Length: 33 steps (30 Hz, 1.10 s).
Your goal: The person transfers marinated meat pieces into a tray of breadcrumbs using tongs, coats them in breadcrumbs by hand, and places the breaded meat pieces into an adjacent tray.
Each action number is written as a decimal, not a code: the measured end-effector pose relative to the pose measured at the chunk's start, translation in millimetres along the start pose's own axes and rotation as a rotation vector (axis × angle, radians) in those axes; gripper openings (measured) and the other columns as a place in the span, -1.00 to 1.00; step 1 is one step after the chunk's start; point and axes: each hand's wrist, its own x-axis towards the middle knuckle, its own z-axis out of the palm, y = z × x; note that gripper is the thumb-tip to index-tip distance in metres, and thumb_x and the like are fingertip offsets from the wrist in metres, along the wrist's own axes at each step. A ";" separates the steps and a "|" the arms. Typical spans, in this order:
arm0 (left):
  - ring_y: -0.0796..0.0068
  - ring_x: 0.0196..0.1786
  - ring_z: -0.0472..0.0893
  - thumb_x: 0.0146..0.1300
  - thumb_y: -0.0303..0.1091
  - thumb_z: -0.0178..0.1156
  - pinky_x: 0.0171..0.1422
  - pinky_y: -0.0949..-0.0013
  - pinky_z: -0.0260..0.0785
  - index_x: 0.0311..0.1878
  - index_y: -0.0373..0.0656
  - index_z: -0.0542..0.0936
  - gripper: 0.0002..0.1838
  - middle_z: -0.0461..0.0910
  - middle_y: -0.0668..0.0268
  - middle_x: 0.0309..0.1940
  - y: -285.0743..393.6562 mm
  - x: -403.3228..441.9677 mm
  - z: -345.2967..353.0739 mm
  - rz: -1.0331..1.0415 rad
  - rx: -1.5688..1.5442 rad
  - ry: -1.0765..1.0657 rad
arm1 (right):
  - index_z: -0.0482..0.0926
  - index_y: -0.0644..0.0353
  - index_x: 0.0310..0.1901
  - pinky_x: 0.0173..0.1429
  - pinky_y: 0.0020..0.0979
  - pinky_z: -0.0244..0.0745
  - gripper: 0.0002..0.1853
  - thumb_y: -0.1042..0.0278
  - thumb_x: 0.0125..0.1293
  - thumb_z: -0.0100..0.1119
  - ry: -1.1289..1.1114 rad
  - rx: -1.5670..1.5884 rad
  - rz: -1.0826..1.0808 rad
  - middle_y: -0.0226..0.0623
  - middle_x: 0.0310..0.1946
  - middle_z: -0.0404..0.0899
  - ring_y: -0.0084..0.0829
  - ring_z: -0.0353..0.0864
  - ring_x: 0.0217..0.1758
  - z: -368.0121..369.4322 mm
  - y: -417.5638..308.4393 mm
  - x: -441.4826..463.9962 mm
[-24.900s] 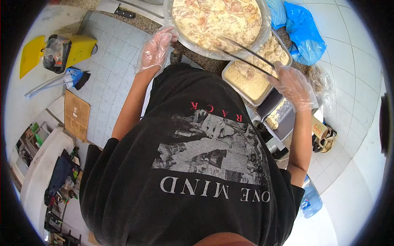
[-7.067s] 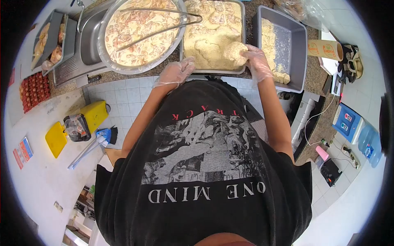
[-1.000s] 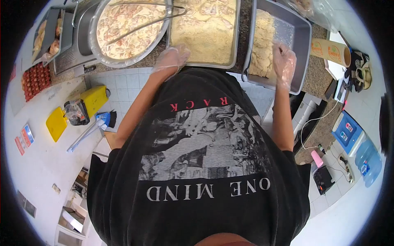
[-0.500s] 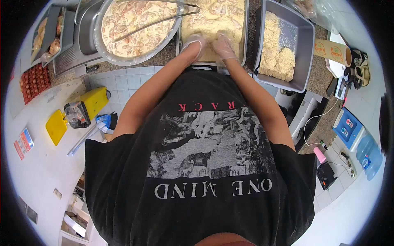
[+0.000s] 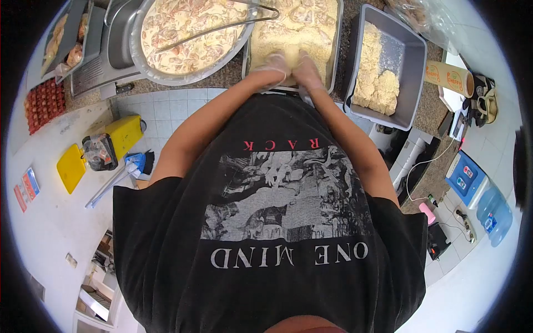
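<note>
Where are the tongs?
Head view, top, left of centre: tongs lie across the bowl, bent end reaching over the tray to its right.

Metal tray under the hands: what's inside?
Pale crumbs, with coated pieces toward the far end. The left hand and right hand are in the near part; whatever lies beneath them is hidden.

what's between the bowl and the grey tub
Head view: the metal tray, left hand and right hand in it, tongs' bend over it, then a strip of counter.
</note>
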 end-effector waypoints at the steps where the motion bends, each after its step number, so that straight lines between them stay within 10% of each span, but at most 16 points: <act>1: -0.11 0.25 0.69 0.32 -0.39 0.15 0.33 -0.01 0.51 0.32 -0.30 0.57 -0.51 0.70 -0.17 0.16 2.7 5.8 -4.2 -0.012 -0.074 -0.040 | 0.48 0.45 0.36 0.19 -0.23 0.64 -0.29 0.53 0.12 0.41 -0.028 0.170 0.031 0.12 -0.01 0.74 -0.04 0.76 0.02 -7.0 -0.1 4.3; 6: -0.06 0.06 0.75 0.30 -0.31 0.25 0.14 0.01 0.57 0.38 -0.23 0.56 -0.43 0.74 -0.13 0.08 18.0 -20.5 -53.2 0.090 -0.607 0.179 | 0.52 0.44 0.33 0.02 -0.33 0.62 -0.31 0.35 0.15 0.42 0.177 0.487 0.135 -0.12 -0.12 0.75 -0.40 0.74 -0.08 -44.0 13.1 -4.4; 10: -0.07 0.01 0.73 0.32 -0.12 0.25 0.12 -0.07 0.51 0.36 -0.31 0.56 -0.37 0.73 -0.13 0.10 18.0 -44.4 -62.0 -0.111 -0.193 -0.065 | 0.56 0.45 0.28 0.26 -0.08 0.58 -0.32 0.22 0.15 0.37 0.191 -0.229 0.152 0.26 -0.03 0.72 0.11 0.73 0.12 -46.3 10.1 -10.8; 13: -0.13 0.11 0.71 0.37 -0.03 0.19 0.19 -0.07 0.48 0.34 -0.35 0.56 -0.36 0.70 -0.17 0.16 16.6 -36.4 -38.0 0.175 -0.093 -0.081 | 0.70 0.41 0.01 0.40 -0.01 0.52 -0.52 0.17 0.18 0.35 0.039 -0.429 0.168 0.33 0.06 0.69 0.22 0.67 0.24 -21.4 -0.7 1.6; 16: -0.21 0.28 0.64 0.38 -0.14 0.06 0.34 -0.03 0.47 0.08 -0.38 0.70 -0.51 0.67 -0.26 0.15 38.9 -20.6 -28.9 0.090 -0.220 -0.118 | 0.70 0.40 -0.02 0.28 -0.03 0.60 -0.57 0.24 0.16 0.38 0.261 -0.223 0.175 0.23 -0.03 0.75 0.18 0.73 0.13 2.2 3.3 4.9; 22: -0.06 0.33 0.64 0.45 -0.19 0.08 0.38 0.08 0.47 0.53 -0.38 0.40 -0.33 0.61 -0.22 0.32 65.1 -35.0 -70.0 0.279 -0.386 -0.015 | 0.65 0.43 0.08 0.12 -0.12 0.62 -0.45 0.17 0.15 0.42 0.296 0.456 0.094 0.24 -0.13 0.76 0.12 0.77 -0.02 -57.0 -22.6 -11.4; 27: -0.14 0.28 0.65 0.40 -0.24 0.10 0.35 0.00 0.47 0.35 -0.32 0.55 -0.47 0.63 -0.17 0.25 30.2 -27.9 -56.0 0.143 0.014 -0.048 | 0.68 0.26 0.08 0.23 0.02 0.60 -0.52 0.11 0.20 0.31 0.241 -0.320 0.178 0.28 -0.05 0.73 0.25 0.72 0.13 -37.5 27.2 -3.6; 33: -0.23 0.11 0.71 0.26 -0.31 0.12 0.16 -0.08 0.51 -0.02 -0.40 0.66 -0.63 0.69 -0.31 -0.03 -10.8 -1.7 -8.5 0.401 -0.044 -0.038 | 0.64 0.25 0.07 0.28 0.08 0.58 -0.65 0.29 0.30 0.20 0.066 -0.399 -0.167 0.21 0.08 0.68 0.21 0.68 0.16 -28.3 -4.1 -16.8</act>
